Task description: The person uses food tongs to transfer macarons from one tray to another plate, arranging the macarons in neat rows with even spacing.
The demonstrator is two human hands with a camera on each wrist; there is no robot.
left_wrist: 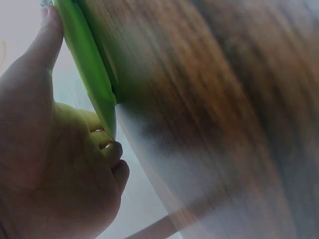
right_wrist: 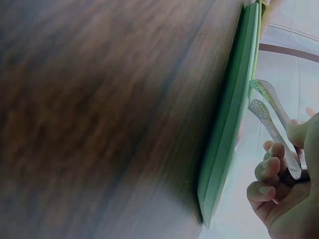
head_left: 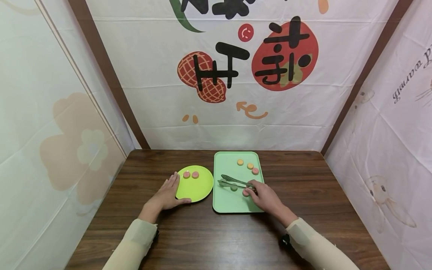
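Observation:
My left hand (head_left: 167, 195) rests against the left rim of a round yellow-green plate (head_left: 197, 191), fingers straight, with the thumb along its near edge. Two pink macaron-like rounds (head_left: 195, 174) lie on that plate. My right hand (head_left: 266, 197) holds metal tongs (right_wrist: 271, 124) with perforated tips above a light green tray (head_left: 224, 204). Their arms are spread apart, with nothing visible between the tips. Beneath the tongs lies a green round (head_left: 234, 188), and a pink round (head_left: 245, 192) is partly hidden by the right hand. Two yellow rounds (head_left: 240, 162) and another pink round (head_left: 255, 171) sit toward the tray's far right.
Plate and tray stand side by side on a dark wooden table (head_left: 199, 232), nearly touching. A printed white cloth (head_left: 152, 112) hangs behind the table's far edge, with more cloth at both sides.

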